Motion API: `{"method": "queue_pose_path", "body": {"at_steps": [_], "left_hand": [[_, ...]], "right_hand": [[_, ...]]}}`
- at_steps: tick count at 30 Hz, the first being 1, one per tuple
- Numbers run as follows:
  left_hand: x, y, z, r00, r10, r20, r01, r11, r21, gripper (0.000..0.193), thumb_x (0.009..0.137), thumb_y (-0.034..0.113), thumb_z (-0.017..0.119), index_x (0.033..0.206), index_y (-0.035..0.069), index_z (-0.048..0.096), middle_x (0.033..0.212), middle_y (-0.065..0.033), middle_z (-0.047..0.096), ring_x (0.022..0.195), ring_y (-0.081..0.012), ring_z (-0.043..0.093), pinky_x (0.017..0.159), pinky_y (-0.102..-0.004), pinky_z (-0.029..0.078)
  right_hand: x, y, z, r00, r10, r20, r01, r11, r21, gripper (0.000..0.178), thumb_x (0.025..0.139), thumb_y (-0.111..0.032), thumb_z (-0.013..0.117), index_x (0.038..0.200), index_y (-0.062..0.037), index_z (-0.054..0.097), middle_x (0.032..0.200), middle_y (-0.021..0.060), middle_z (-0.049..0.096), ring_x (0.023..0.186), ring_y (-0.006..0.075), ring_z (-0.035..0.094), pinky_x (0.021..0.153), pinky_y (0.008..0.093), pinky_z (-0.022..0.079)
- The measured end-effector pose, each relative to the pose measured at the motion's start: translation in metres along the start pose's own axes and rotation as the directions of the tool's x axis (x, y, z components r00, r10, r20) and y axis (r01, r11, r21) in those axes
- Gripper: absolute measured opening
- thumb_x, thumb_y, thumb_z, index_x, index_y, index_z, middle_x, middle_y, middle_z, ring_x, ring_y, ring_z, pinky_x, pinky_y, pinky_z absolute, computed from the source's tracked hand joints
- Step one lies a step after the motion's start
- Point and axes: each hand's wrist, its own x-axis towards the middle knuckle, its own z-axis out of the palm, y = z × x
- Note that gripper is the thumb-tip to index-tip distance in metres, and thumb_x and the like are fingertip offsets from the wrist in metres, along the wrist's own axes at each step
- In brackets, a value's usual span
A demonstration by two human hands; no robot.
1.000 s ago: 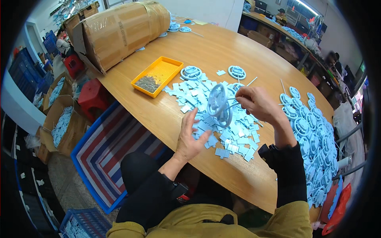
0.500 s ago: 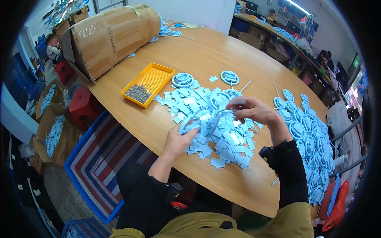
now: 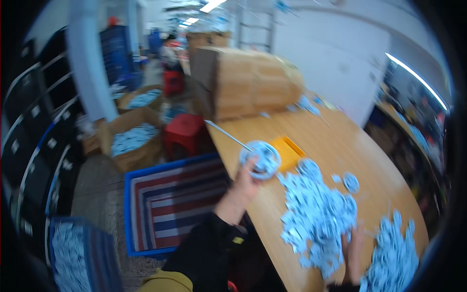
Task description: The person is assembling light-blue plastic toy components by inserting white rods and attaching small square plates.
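Note:
My left hand (image 3: pixel 247 182) grips a light-blue round plastic piece with a long thin stick (image 3: pixel 262 159). The hand is raised near the table's left edge, and the stick points up and to the left. Lower right, my right hand (image 3: pixel 355 248) is beside a heap of small flat light-blue plastic pieces (image 3: pixel 311 214). Motion smears its fingers, so whether it touches or holds anything cannot be made out. Similar round pieces lie at the heap's far side, one a round piece (image 3: pixel 309 168) and another round piece (image 3: pixel 350 182) set apart.
Partly behind the held piece is a yellow tray (image 3: pixel 291 152). A large cardboard box (image 3: pixel 258 82) lies at the table's far end. Another light-blue pile (image 3: pixel 391 258) occupies the right. Left of the table are a blue-rimmed striped bin (image 3: pixel 170 209), a red stool (image 3: pixel 184 134) and a filled carton (image 3: pixel 131 141).
The view has swung left. My left hand has carried the round piece left, away from the heap. My right hand has come apart from it and sits lower, by the heap.

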Motion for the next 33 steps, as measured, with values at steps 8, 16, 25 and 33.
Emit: {"method": "queue_pose_path", "body": {"at_steps": [8,16,25,33], "left_hand": [[-0.012,0.184,-0.019,0.878,0.478,-0.008,-0.477,0.878,0.045,0.042,0.092,0.040,0.053,0.119,0.009,0.052,0.113,-0.0097,0.062,0.097,-0.0268,0.063,0.073,-0.0425,0.057],[-0.057,0.267,-0.010,0.866,0.473,-0.159,-0.418,0.862,0.288,0.033,0.088,0.029,0.062,0.114,0.012,0.052,0.103,-0.0080,0.063,0.088,-0.0256,0.065,0.062,-0.0423,0.057],[-0.150,0.020,0.040,0.933,-0.298,0.201,0.182,0.875,0.449,0.038,0.091,0.018,0.061,0.126,0.010,0.049,0.114,-0.0063,0.059,0.101,-0.0174,0.061,0.078,-0.0360,0.057],[-0.169,-0.090,0.054,0.744,-0.646,0.171,0.481,0.695,0.534,0.038,0.094,0.017,0.055,0.131,0.010,0.044,0.119,-0.0053,0.056,0.106,-0.0160,0.058,0.082,-0.0341,0.055]], "right_hand": [[-0.040,-0.036,0.017,0.929,0.038,0.369,-0.083,0.991,0.106,0.034,0.078,-0.018,0.068,0.105,0.0011,0.061,0.095,0.0228,0.061,0.083,0.0364,0.059,0.075,0.0438,0.048],[-0.026,-0.009,-0.013,0.663,0.192,0.724,-0.228,0.972,-0.050,0.051,0.079,-0.028,0.066,0.117,0.0047,0.059,0.105,0.0229,0.066,0.095,0.0317,0.065,0.087,0.0395,0.048],[-0.004,-0.099,-0.070,0.967,0.051,0.249,-0.208,0.723,0.659,0.032,0.073,-0.004,0.069,0.104,0.0014,0.064,0.088,0.0098,0.062,0.081,0.0195,0.059,0.075,0.0297,0.047],[-0.009,-0.126,-0.072,0.997,0.014,0.077,-0.054,0.834,0.550,0.034,0.073,-0.002,0.071,0.106,-0.0055,0.062,0.097,0.0106,0.060,0.081,0.0259,0.062,0.068,0.0340,0.051]]}}
